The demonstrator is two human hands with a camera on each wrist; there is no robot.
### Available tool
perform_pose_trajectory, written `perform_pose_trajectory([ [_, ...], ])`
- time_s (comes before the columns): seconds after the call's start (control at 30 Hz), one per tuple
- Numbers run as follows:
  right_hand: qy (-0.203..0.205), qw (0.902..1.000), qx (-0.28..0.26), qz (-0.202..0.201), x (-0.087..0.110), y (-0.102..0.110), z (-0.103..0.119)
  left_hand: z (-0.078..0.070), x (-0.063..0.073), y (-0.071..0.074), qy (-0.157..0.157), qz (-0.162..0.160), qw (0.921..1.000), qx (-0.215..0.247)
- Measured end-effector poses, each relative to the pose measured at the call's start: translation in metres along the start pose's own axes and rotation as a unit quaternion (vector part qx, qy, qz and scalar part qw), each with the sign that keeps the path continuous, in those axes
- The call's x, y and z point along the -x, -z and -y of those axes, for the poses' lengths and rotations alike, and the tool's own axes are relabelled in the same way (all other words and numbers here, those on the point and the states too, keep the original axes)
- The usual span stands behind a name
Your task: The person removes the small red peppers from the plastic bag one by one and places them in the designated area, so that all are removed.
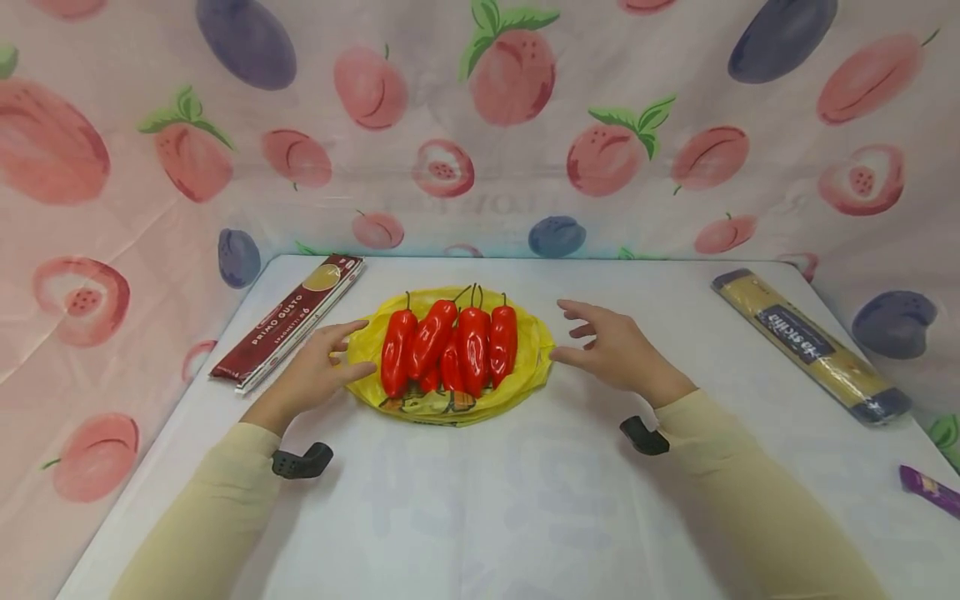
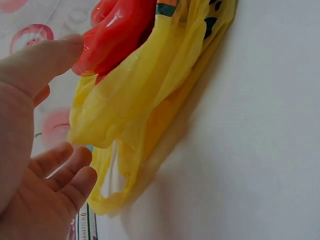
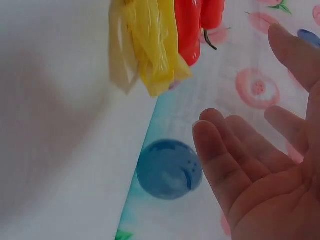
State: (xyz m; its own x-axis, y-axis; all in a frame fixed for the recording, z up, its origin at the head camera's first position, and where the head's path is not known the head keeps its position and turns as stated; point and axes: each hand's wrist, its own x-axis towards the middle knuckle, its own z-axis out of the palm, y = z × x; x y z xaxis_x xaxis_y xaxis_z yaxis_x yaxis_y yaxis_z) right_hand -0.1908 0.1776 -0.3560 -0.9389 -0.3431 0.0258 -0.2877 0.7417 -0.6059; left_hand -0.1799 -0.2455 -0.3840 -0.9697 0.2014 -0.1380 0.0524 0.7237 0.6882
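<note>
Several glossy red peppers [image 1: 472, 350] with thin dark stems lie side by side on a crumpled yellow plastic bag [image 1: 525, 367] in the middle of the table. My left hand [image 1: 318, 362] is at the bag's left edge, fingers spread and relaxed, gripping nothing. In the left wrist view, its thumb overlaps the end of a red pepper [image 2: 117, 37], and the other fingers are beside the yellow bag [image 2: 130, 95]. Just off the bag's right edge, my right hand [image 1: 611, 346] has its fingers apart and holds nothing. The right wrist view shows its palm [image 3: 275, 200] facing the bag.
A dark red spaghetti packet [image 1: 288, 325] lies at the back left. On the right is a clear pasta packet [image 1: 810, 342] with dark blue ends. A small purple wrapper [image 1: 930, 490] sits at the right edge. Fruit-patterned cloth [image 1: 517, 167] rises behind the white table [image 1: 480, 517].
</note>
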Motion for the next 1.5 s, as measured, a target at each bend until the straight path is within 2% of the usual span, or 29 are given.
perform_pose_trajectory([
  [0.2, 0.021, 0.9993, -0.025, 0.019, -0.008, -0.015, 0.010, 0.007, -0.003, -0.007, 0.029, 0.022, 0.9990, 0.025],
  [0.37, 0.019, 0.9982, -0.046, 0.035, -0.016, -0.028, 0.016, 0.012, -0.005, -0.012, 0.029, 0.032, 0.9984, 0.037],
  [0.6, -0.013, 0.9947, -0.081, 0.062, -0.023, -0.041, 0.017, 0.014, -0.005, -0.016, 0.017, 0.024, 0.9985, 0.047],
  [0.8, -0.029, 0.9938, -0.082, 0.069, -0.030, -0.048, 0.019, 0.016, -0.007, -0.016, 0.015, 0.031, 0.9982, 0.050],
  [0.97, -0.054, 0.9929, -0.076, 0.074, -0.035, -0.052, 0.021, 0.020, -0.011, -0.015, 0.021, 0.037, 0.9972, 0.061],
  [1.17, -0.077, 0.9899, -0.087, 0.081, -0.039, -0.057, 0.019, 0.025, -0.012, -0.012, 0.034, 0.046, 0.9935, 0.098],
  [1.5, -0.082, 0.9886, -0.092, 0.087, -0.048, -0.065, 0.017, 0.032, -0.015, -0.014, 0.051, 0.026, 0.9900, 0.129],
])
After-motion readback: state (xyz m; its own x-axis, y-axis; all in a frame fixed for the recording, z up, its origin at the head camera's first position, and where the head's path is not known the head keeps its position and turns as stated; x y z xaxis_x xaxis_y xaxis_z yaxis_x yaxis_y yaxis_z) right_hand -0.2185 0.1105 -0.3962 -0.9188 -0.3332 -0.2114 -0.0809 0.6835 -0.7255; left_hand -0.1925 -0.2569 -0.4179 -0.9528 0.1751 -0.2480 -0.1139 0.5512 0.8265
